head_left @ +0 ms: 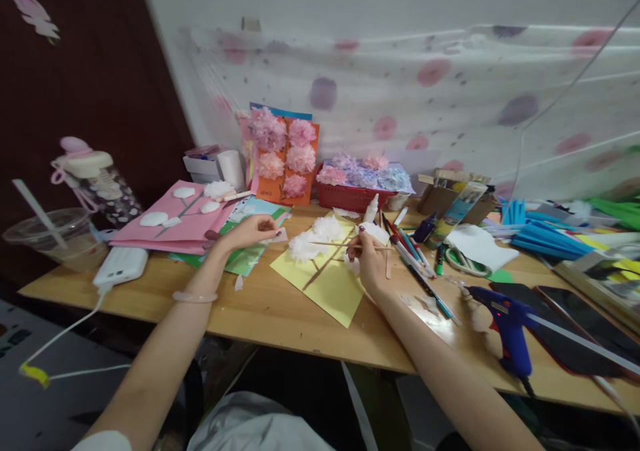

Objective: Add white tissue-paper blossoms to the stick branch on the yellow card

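Observation:
My right hand [369,254] is closed around a thin wooden stick [330,244], which lies nearly level over a yellow sheet [334,297]. On that sheet are fluffy white paper flowers [303,245] and a brown painted branch [320,274]. To the left, my left hand [255,231] is pinched at the fingertips on a small piece of white paper [281,235], above the edge of some green and light blue sheets [245,257]. A popsicle stick [388,264] shows just right of my right hand.
Pens [415,267], a blue glue gun [507,324] and phones [585,311] are on the right. A red basket [345,197] of paper flowers stands behind. Pink sheets [165,234], a power bank [121,267], a lidded cup [75,244] and a bottle [107,187] are at left.

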